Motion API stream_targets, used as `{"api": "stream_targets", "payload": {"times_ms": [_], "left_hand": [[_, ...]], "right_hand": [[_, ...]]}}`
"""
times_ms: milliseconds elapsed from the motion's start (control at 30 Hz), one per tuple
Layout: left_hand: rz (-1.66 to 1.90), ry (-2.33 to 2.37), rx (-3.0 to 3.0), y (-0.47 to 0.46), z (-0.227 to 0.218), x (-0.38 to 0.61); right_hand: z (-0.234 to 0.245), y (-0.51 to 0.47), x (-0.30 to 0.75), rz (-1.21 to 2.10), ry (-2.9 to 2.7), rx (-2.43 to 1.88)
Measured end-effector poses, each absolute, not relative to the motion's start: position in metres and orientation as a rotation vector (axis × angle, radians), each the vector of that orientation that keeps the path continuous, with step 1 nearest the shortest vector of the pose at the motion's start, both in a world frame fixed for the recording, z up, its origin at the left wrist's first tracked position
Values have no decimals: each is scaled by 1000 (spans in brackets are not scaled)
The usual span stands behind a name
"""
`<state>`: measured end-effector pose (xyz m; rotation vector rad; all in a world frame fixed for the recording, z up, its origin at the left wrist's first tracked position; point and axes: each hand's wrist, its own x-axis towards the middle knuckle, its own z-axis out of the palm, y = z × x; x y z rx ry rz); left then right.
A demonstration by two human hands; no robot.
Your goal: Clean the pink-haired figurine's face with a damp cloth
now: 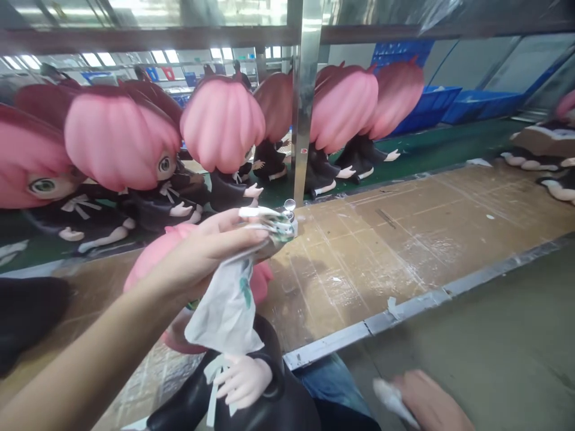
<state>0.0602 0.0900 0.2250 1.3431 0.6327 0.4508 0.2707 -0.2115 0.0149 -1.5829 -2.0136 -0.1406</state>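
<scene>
My left hand (224, 239) reaches in from the lower left, with white coverings on its fingertips. Its fingers are closed on a white cloth (224, 305) with green stains, which hangs down. At the fingertips stands a small container with a round clear lid (290, 205); whether I touch it I cannot tell. Below the cloth is a large figure with pink hair, a black outfit (283, 407) and a white ribbon, its head partly hidden behind my arm. My right hand (429, 401) is blurred at the lower right, away from the figure, with something white at its fingers.
Several pink-haired figures (222, 123) in black stand in a row behind the brown-covered bench (359, 251). A metal post (305, 102) rises at the bench's back edge. Blue bins (426, 111) are farther back. Another figure holding a brown box-like part (545, 140) sits at the right.
</scene>
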Motion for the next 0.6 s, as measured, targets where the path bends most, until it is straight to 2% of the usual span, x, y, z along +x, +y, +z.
{"api": "stream_targets", "payload": {"times_ms": [167,333,467,600], "left_hand": [[282,630,1409,90,228,58],[207,639,1540,94,232,59],[156,604,1636,95,236,55],[31,469,1939,90,244,49]], "right_hand": [[-8,-115,300,-299,-1822,-1878],[-14,-49,305,-71,-1764,-2071],[18,-46,307,231,-1735,-2010],[80,-46,296,512,-1623,-1727]]}}
